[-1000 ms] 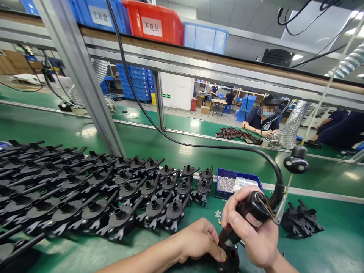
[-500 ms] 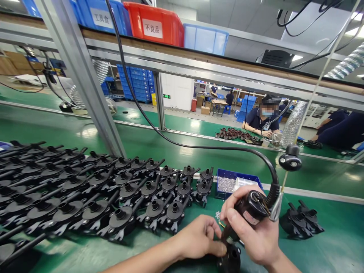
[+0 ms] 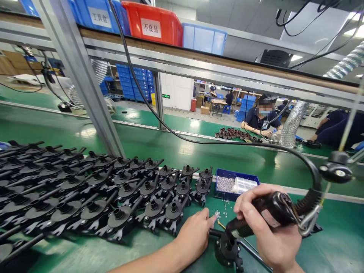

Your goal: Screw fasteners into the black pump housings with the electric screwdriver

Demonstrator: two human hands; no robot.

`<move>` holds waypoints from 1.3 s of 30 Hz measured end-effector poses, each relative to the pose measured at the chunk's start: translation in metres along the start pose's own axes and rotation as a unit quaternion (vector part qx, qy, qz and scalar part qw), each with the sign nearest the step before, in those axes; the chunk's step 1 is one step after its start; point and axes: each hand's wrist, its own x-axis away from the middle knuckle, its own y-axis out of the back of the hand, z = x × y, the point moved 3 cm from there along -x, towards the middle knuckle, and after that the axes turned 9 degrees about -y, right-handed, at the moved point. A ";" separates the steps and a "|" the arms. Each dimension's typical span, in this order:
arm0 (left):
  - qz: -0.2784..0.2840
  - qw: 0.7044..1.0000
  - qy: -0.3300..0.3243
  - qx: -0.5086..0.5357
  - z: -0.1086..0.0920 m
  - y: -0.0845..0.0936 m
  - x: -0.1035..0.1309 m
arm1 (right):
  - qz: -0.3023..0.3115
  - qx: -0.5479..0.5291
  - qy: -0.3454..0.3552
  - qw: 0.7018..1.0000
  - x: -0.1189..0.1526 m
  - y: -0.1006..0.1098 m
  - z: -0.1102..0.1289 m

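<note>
My right hand (image 3: pixel 270 227) grips a black corded electric screwdriver (image 3: pixel 264 214), tilted with its nose down to the left. Beneath that nose stands a black plastic pump-like housing (image 3: pixel 227 250) with a side tube. My left hand (image 3: pixel 196 229) is beside the tube, its fingers curled together at a small pile of metal nuts (image 3: pixel 217 215) on the bench. Whatever its fingertips hold is hidden. A thin yellow-tipped tool (image 3: pixel 221 224) lies between the nuts and the housing. The screwdriver's bit is out of sight.
Rows of similar black housings (image 3: pixel 118 216) cover the bench's left side. A blue bin (image 3: pixel 237 195) with small metal parts stands behind my hands. The screwdriver's cable (image 3: pixel 309 167) and a hanging cord (image 3: pixel 349 125) run on the right. Across the line sits a co-worker (image 3: pixel 263 117).
My left hand has left the housing and moved up to the nuts. My right hand has shifted right with the screwdriver, which now leans more, uncovering more of the housing.
</note>
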 end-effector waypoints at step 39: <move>0.109 0.748 0.164 0.634 -0.003 0.005 0.005 | 0.090 -0.030 -0.030 0.995 0.001 -0.004 -0.009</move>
